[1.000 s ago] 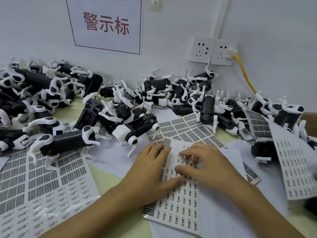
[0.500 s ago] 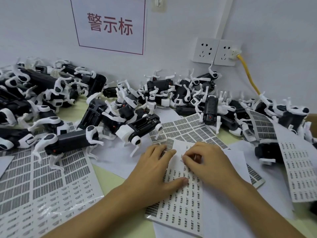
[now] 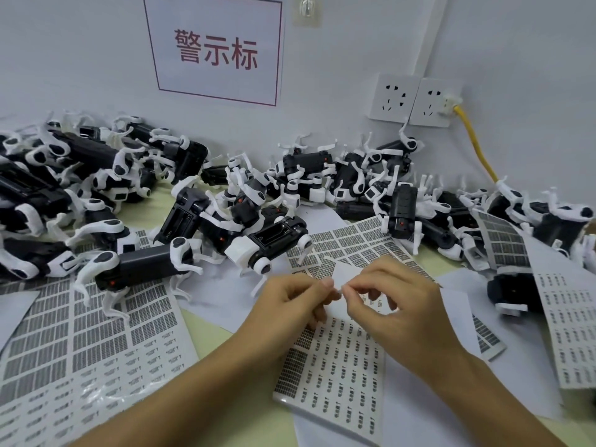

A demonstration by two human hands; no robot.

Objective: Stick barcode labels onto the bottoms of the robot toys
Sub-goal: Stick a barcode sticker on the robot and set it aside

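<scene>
Both hands have lifted off the label sheet (image 3: 335,359) near the tabletop's front edge; left hand (image 3: 290,301) and right hand (image 3: 396,304) now pinch its curled top. Peel slowly, keeping the label flat, then fetch a robot toy (image 3: 274,243).

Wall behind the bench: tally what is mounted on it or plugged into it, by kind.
Sign: 1
Wall sockets: 2
Clear hook: 1
Yellow cable: 1
Total: 5
</scene>
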